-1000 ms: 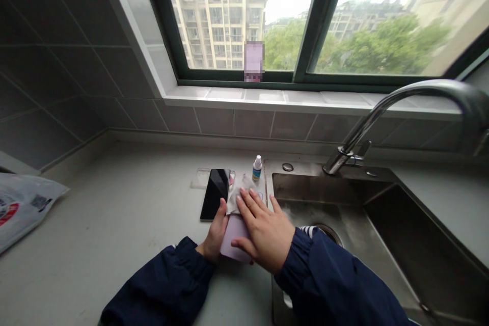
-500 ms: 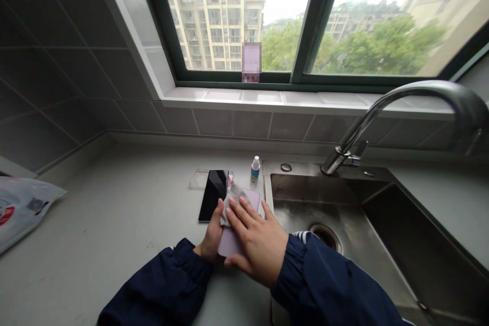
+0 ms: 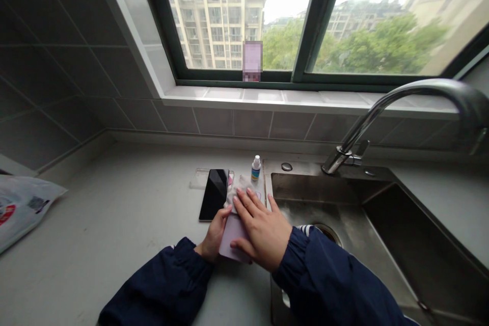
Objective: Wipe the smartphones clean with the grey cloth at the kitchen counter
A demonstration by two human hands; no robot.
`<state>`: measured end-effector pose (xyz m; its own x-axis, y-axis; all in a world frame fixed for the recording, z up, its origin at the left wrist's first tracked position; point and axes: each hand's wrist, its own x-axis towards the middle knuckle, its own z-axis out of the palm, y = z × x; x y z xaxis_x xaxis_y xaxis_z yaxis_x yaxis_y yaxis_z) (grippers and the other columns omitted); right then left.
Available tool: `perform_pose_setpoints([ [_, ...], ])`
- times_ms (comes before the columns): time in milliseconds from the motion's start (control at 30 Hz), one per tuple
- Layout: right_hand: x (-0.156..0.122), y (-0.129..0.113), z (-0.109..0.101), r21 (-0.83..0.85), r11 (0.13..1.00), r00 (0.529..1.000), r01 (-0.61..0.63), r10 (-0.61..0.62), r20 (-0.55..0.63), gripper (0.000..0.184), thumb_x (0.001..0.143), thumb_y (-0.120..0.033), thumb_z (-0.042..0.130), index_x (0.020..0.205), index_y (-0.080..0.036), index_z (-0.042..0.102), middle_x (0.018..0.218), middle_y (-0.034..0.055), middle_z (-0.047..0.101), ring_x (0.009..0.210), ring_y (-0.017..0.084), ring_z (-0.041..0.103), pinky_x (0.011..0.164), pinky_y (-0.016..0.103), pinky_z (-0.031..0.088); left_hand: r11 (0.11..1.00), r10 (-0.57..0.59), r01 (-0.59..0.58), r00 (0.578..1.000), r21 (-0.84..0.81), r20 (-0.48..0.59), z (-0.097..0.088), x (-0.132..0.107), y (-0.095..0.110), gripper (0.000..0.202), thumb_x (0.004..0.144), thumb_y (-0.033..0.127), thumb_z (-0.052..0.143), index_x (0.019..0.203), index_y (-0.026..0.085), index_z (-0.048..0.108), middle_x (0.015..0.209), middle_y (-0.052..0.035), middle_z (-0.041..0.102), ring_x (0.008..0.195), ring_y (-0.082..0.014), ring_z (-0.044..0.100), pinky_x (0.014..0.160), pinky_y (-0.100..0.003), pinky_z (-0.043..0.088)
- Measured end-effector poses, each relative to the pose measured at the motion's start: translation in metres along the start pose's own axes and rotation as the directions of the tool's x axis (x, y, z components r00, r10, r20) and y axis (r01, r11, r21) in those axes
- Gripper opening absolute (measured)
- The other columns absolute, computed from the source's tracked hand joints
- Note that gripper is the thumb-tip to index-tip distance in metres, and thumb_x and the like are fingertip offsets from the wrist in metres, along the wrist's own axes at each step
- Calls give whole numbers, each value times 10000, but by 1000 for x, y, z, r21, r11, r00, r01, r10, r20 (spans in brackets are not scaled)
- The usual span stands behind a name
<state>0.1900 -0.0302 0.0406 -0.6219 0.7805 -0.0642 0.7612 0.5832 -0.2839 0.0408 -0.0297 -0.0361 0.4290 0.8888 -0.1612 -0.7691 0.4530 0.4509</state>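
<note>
My left hand [image 3: 214, 235] is closed around the left edge of a lilac phone [image 3: 231, 237], its thumb along the side. The phone is tilted up above the counter, back side showing. A thin pale grey cloth [image 3: 232, 198] lies over its far end. My right hand [image 3: 265, 229] presses that cloth against the phone with its fingers stretched out flat, thumb over the lower part. Just beyond my left hand, a black-screened phone [image 3: 214, 196] lies on the counter, partly on a clear phone case [image 3: 197, 178]. A small white-capped bottle [image 3: 255, 169] stands behind the cloth.
To the right is a steel sink [image 3: 305, 183] with a curved faucet [image 3: 355, 122] at its back. A white plastic bag [image 3: 28, 204] rests at the far left of the counter [image 3: 114, 214]. Behind runs a tiled wall under a window sill [image 3: 225, 94].
My right hand has slid the cloth toward the phone's far end, so more of the near part of its back shows. My left hand keeps its hold.
</note>
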Motion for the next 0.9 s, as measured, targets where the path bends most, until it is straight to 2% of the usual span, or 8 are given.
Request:
perform_pose_setpoints([
  [133,1,2,0,0,1000,1000,6,-6,-6,839,896,-559,525,1579,-167,234,1651,63,53,1526,328,108,1157,698,138,998,-46,48,999,49,-28,-12,0,0,581,967,287,395,1536,174,356,1387,-85,615,1396,-271,449,1232,-403,169],
  [267,1,2,0,2,1000,1000,9,-9,-2,842,893,-546,538,1578,-159,239,1649,74,42,1526,335,106,1157,696,141,989,-140,139,990,48,25,-20,-3,1,576,959,322,400,1519,188,395,1378,-84,620,1343,-315,505,1201,-454,250],
  [400,1,2,0,3,1000,1000,8,-8,-2,837,897,-549,542,1576,-159,248,1649,79,38,1526,339,101,1158,694,137,987,-155,153,987,44,33,-23,-3,1,566,949,318,407,1490,155,441,1331,-103,648,1315,-331,528,1185,-475,269],
  [567,0,1,0,0,1000,1000,4,-4,-2,843,893,-558,538,1576,-158,246,1648,77,46,1526,336,104,1160,696,133,995,-99,99,995,34,-12,-10,-3,1,533,950,278,423,1460,137,481,1287,-99,678,1352,-290,498,1217,-419,189],
  [667,-1,0,0,3,1000,1000,17,-17,12,841,895,-572,530,1574,-160,252,1648,74,67,1523,337,119,1154,710,136,998,-45,44,999,-32,-12,1,-3,1,553,969,368,435,1465,128,472,1326,-120,652,1396,-274,449,1224,-386,166],
  [767,-3,-2,0,18,998,998,55,-55,32,837,897,-591,521,1568,-162,266,1648,70,90,1521,340,130,1147,721,145,990,-89,90,996,-108,13,9,-2,4,615,971,496,413,1458,126,478,1359,-140,624,1407,-285,433,1222,-395,176],
  [900,-6,-6,1,63,995,995,81,-84,50,832,894,-630,512,1562,-184,292,1646,66,135,1516,341,152,1149,724,140,971,-152,158,987,-180,44,10,-4,7,686,954,618,385,1443,150,497,1339,-153,631,1369,-309,481,1210,-445,208],
])
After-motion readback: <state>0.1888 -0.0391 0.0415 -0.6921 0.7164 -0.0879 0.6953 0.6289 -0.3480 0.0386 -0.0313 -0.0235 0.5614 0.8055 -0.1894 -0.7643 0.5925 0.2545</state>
